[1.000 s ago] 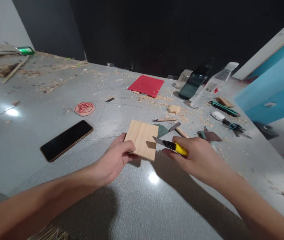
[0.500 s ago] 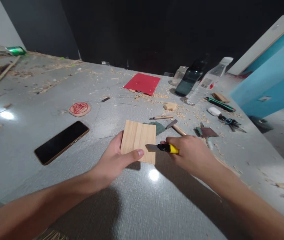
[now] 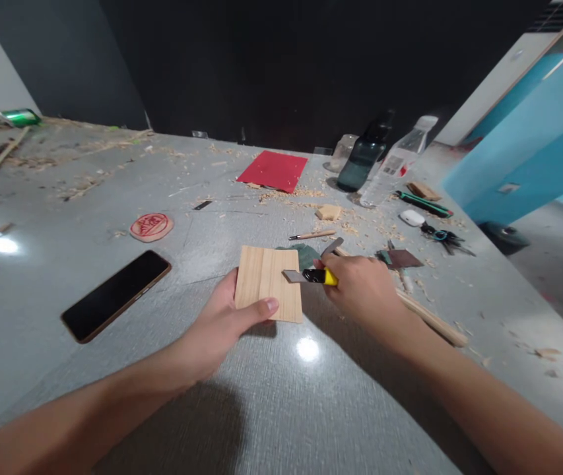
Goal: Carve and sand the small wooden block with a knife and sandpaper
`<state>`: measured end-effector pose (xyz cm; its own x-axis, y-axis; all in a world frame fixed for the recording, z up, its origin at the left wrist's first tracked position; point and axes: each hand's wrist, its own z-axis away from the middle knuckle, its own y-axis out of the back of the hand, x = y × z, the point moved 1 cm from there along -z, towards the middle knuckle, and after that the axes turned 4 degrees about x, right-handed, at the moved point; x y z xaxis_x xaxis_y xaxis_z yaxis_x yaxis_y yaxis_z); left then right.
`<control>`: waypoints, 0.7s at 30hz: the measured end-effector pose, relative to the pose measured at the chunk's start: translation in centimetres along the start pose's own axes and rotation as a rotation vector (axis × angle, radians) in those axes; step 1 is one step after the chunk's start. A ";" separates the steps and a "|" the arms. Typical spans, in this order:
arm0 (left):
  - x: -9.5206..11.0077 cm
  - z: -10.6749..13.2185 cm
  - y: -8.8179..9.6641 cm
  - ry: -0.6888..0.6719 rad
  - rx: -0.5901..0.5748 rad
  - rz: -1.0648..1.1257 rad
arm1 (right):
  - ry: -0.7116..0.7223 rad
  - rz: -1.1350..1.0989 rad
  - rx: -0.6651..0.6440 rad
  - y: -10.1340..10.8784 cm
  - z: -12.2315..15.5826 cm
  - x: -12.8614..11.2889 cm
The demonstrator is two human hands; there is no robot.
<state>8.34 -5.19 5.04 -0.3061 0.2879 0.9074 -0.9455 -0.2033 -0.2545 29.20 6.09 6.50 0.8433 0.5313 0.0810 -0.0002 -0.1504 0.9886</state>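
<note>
My left hand (image 3: 229, 313) grips a thin, pale wooden board (image 3: 266, 277) by its left side, thumb lying across the front face and fingers hidden behind. The board is tilted up above the grey table. My right hand (image 3: 360, 284) is closed around a yellow and black utility knife (image 3: 317, 276), its blade out and pointing left over the upper right part of the board. Whether the blade touches the wood I cannot tell. Behind the board lie a green cloth-like piece (image 3: 303, 254) and a long wooden-handled tool (image 3: 432, 318) with a metal blade, partly covered by my right hand.
A phone (image 3: 115, 295) and a round wooden piece with red marking (image 3: 151, 227) lie left. Further back are red paper (image 3: 274, 170), a carving tool (image 3: 311, 235), a dark bottle (image 3: 362, 161) and a clear bottle (image 3: 394, 168). Keys (image 3: 445, 238) lie right. Wood shavings are scattered about.
My right hand has moved the knife up relative to the board, from about mid-height toward its upper right. My left hand keeps the same grip. The whole view has shifted slightly.
</note>
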 end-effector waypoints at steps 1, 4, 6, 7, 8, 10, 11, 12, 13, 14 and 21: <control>0.0 0.3 -0.1 0.019 -0.012 0.014 | -0.008 -0.005 -0.006 0.0 -0.4 0.4; -0.9 1.5 -0.7 0.189 -0.263 0.041 | -0.165 0.031 -0.014 0.1 -1.8 3.2; -1.8 2.1 -1.2 0.303 -0.410 0.044 | -0.308 0.034 0.050 0.4 -2.4 5.4; -2.2 2.0 -1.3 0.280 -0.381 0.037 | -0.340 0.018 0.086 0.6 -2.5 6.1; -2.3 1.7 -1.2 0.239 -0.295 0.027 | -0.338 -0.012 0.102 0.7 -2.5 6.3; -2.1 0.6 -0.8 0.120 -0.073 0.017 | -0.244 -0.074 0.075 0.9 -1.9 5.3; -1.8 0.1 -0.6 0.063 -0.007 0.018 | -0.170 -0.100 0.040 0.9 -1.5 4.3; -1.5 -0.4 -0.4 0.033 0.025 0.019 | -0.100 -0.114 0.012 1.0 -1.1 3.1; -1.1 -0.7 -0.2 0.004 0.041 0.026 | -0.044 -0.123 -0.011 1.1 -0.6 1.9; -0.8 -0.9 0.0 -0.013 0.039 0.035 | -0.002 -0.132 -0.030 1.2 -0.1 0.8; -0.6 -0.3 0.1 -0.066 0.066 0.051 | 0.147 -0.262 -0.157 3.1 1.5 -1.3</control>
<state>8.37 -5.06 4.38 -0.3433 0.2136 0.9146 -0.9189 -0.2776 -0.2801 28.92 3.69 9.25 0.7390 0.6514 -0.1719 0.1136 0.1310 0.9849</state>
